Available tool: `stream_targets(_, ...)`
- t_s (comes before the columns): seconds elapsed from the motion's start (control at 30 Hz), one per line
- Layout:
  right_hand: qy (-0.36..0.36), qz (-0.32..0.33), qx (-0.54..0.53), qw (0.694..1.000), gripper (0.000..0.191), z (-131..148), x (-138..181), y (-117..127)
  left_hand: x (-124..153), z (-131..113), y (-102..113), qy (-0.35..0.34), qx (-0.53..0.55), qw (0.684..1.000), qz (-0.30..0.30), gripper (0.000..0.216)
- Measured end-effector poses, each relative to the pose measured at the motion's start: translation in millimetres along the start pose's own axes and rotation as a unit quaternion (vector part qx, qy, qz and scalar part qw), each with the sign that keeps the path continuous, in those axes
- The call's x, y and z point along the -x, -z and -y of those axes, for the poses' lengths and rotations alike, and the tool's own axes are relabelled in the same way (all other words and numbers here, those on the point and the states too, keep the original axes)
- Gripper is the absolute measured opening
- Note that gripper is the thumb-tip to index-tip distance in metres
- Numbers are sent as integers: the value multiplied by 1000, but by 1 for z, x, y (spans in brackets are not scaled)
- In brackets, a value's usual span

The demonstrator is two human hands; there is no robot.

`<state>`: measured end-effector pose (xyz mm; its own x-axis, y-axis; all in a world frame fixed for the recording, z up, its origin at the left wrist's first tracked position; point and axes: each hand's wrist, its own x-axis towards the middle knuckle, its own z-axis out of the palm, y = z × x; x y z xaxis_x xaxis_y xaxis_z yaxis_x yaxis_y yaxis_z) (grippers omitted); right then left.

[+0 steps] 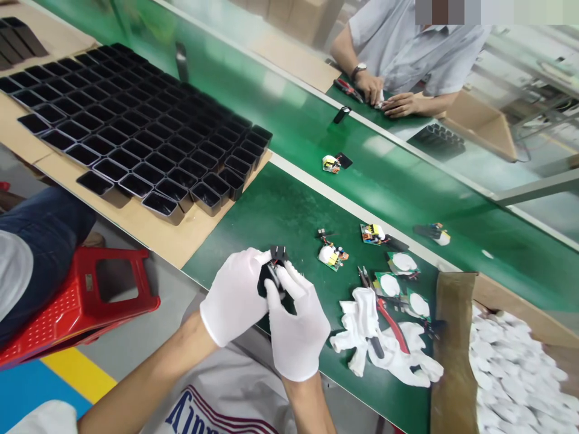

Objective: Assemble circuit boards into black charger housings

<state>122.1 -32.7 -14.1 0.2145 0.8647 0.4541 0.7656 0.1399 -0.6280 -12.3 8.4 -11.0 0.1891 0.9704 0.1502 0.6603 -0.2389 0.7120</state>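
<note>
White gloves cover both of my hands, which meet over the front of the green work mat. My left hand is closed around a small black plastic housing. The fingers of my right hand press at the housing's opening and at a black two-pin plug piece on its far end. Some small wires and a pale part show inside; the rest is hidden by my fingers. Just beyond lies a circuit board with a white blob and yellow part.
Rows of black cases fill the cardboard at left. Right of my hands lie red-handled pliers, white gloves, several circuit boards and a carton of white pieces. A co-worker's hands work across the green conveyor. A red stool stands left.
</note>
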Motion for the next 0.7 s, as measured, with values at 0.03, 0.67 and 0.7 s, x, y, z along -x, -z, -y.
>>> stream_targets(0.03,6,22,-4,1000,37,-1,-3,3,-3,0,-1,17,-10,1000,16,23)
stream_targets(0.67,67,195,-101,973,36,-9,-51,37,-1,14,3,-48,44,997,29,40)
stream_targets(0.7,86,165,-87,979,33,-7,-43,35,1,13,0,-48,41,998,8,42)
